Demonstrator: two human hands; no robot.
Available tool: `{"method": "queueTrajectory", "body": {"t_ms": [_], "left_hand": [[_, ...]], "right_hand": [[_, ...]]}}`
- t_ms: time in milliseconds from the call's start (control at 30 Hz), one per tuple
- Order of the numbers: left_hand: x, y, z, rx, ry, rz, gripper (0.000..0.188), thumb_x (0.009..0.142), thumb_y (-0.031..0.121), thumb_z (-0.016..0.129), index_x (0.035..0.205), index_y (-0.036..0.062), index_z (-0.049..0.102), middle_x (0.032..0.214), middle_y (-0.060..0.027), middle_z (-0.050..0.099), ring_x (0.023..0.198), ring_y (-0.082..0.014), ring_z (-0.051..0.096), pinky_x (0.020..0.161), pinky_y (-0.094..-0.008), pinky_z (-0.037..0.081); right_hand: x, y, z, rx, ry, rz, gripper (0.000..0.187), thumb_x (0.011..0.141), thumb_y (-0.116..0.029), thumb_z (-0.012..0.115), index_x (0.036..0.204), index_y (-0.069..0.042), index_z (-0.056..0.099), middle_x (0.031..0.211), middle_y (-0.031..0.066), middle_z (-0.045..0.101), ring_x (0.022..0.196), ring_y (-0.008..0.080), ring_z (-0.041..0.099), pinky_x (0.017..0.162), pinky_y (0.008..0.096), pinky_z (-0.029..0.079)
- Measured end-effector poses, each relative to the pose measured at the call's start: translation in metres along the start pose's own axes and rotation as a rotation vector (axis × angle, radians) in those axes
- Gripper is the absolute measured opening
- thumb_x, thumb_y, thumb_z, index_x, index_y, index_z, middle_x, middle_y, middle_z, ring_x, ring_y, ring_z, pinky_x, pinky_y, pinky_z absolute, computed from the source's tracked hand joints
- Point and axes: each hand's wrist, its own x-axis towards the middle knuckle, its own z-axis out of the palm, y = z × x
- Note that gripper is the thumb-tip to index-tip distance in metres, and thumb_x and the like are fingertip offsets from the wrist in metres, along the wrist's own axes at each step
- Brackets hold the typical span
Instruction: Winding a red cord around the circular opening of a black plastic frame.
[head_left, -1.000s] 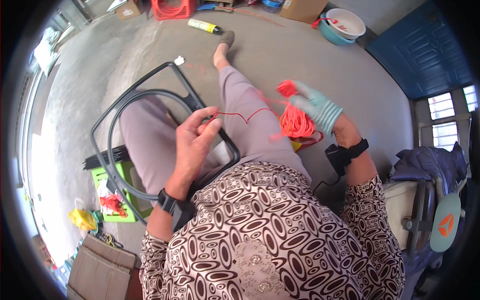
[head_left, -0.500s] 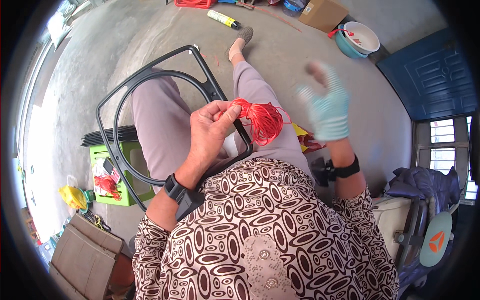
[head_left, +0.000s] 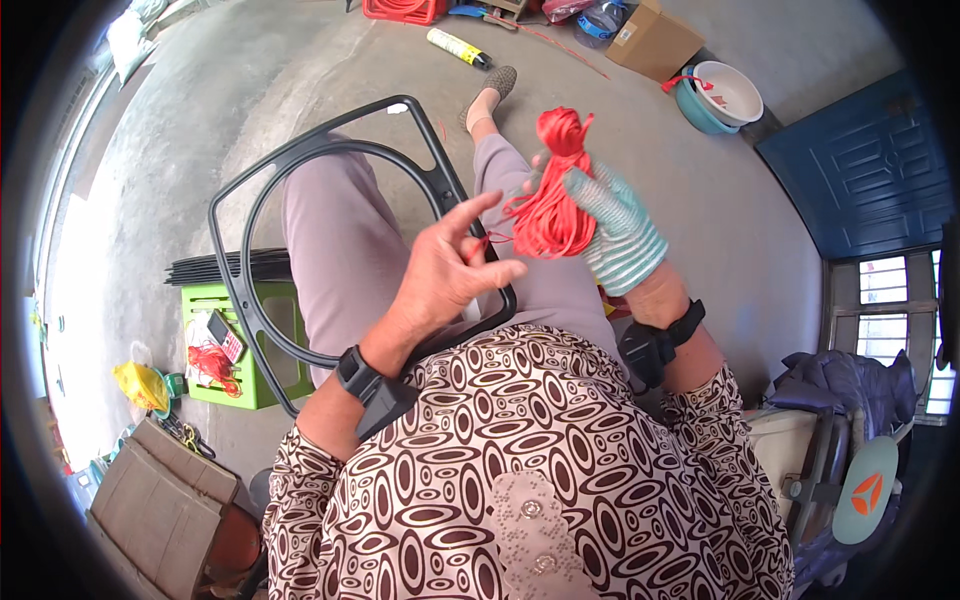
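My gloved right hand (head_left: 622, 225), in a white and teal striped glove, grips a bundle of red cord (head_left: 558, 205) over my lap. The bundle is gathered tightly near its top and hangs in loops. My bare left hand (head_left: 450, 262) is just left of it, thumb and forefinger spread apart. A thin red strand runs from the bundle toward those fingers; whether the curled ones touch it I cannot make out. Below the left hand, a black frame with a ring inside (head_left: 240, 283) leans across my left thigh.
A green stool (head_left: 205, 300) on the left carries black flat pieces (head_left: 225, 267) and red cord (head_left: 213, 365). Folded cardboard (head_left: 165, 500) lies lower left. Basins (head_left: 722, 95), a cardboard box (head_left: 655, 42) and a yellow and black can (head_left: 458, 47) stand or lie farther off.
The red cord bundle has passed from my left hand to my right, which came in from the right. My left hand's thumb and forefinger have spread apart.
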Motion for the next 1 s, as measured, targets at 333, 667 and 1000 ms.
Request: {"method": "queueTrajectory", "body": {"t_ms": [333,667,1000], "left_hand": [[0.002,-0.014,0.001,0.302,-0.086,0.13,0.02,0.088,0.018,0.059,0.081,-0.0015,0.061,0.057,-0.003,0.045,0.056,-0.0068,0.039,0.051,-0.0257,0.036],[0.001,-0.009,-0.003,0.345,-0.129,0.171,0.022,0.092,0.018,0.056,0.082,-0.0006,0.061,0.067,-0.0004,0.055,0.06,-0.0064,0.046,0.056,-0.0223,0.04],[0.002,-0.012,0.01,0.334,-0.193,0.222,0.02,0.091,0.015,0.054,0.082,-0.0014,0.059,0.06,-0.0037,0.051,0.054,-0.0084,0.047,0.052,-0.0255,0.04]], "right_hand": [[0.008,-0.028,-0.004,0.491,-0.164,-0.073,0.043,0.092,-0.029,0.054,0.123,0.0,0.044,0.109,0.0104,0.055,0.083,0.0178,0.059,0.065,0.0261,0.05],[-0.02,-0.038,0.012,-1.417,-0.18,0.586,0.033,0.081,-0.02,0.064,0.107,-0.003,0.056,0.089,0.0155,0.065,0.076,0.0164,0.063,0.072,0.029,0.049],[-0.016,0.008,-0.004,-1.309,0.243,-0.249,0.024,0.081,-0.022,0.065,0.102,-0.011,0.058,0.078,0.0163,0.064,0.068,0.0244,0.065,0.061,0.0331,0.051]]}}
